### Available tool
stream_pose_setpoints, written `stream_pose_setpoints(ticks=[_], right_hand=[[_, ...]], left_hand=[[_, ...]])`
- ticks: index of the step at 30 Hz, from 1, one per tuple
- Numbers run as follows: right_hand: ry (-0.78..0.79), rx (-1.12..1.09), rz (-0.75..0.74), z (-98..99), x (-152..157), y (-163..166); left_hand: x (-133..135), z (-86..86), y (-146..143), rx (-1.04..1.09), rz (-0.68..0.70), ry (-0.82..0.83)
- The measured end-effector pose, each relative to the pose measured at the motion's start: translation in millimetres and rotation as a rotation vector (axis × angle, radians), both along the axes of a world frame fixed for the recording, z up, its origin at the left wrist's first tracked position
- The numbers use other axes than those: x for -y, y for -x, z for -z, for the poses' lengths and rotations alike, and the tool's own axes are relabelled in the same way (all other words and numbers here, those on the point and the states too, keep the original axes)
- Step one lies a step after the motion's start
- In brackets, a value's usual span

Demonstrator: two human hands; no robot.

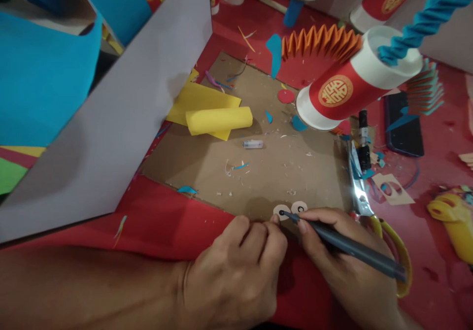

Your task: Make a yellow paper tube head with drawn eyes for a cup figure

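My right hand grips a dark grey pen, its tip touching a small white paper circle on the brown cardboard sheet. A second white circle with a black dot lies just right of it. My left hand is curled, fingertips pressed down at the left circle's edge, holding it in place.
A yellow paper roll, a large grey card, and blue paper are at the left. A red-and-white paper cup with orange pleated paper lies behind. Yellow-handled scissors, a phone and scraps lie right.
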State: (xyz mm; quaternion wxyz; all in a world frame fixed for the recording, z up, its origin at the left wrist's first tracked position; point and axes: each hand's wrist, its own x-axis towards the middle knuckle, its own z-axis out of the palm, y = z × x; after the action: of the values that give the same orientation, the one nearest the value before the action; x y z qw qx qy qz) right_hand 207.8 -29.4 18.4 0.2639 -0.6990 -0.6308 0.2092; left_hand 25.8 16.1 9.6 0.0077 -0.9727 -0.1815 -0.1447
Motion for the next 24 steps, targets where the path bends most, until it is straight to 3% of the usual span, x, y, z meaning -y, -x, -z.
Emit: stream_pose_setpoints(ticks=[10,24], right_hand=[[-0.008,-0.017,-0.019,-1.5,2,-1],[-0.086,-0.144,0.297,-9.1,4,-14]], left_hand=[[-1,0.4,-1,0.017,-0.002,0.002],[-6,1.4,6,-0.014,0.049,-0.088]])
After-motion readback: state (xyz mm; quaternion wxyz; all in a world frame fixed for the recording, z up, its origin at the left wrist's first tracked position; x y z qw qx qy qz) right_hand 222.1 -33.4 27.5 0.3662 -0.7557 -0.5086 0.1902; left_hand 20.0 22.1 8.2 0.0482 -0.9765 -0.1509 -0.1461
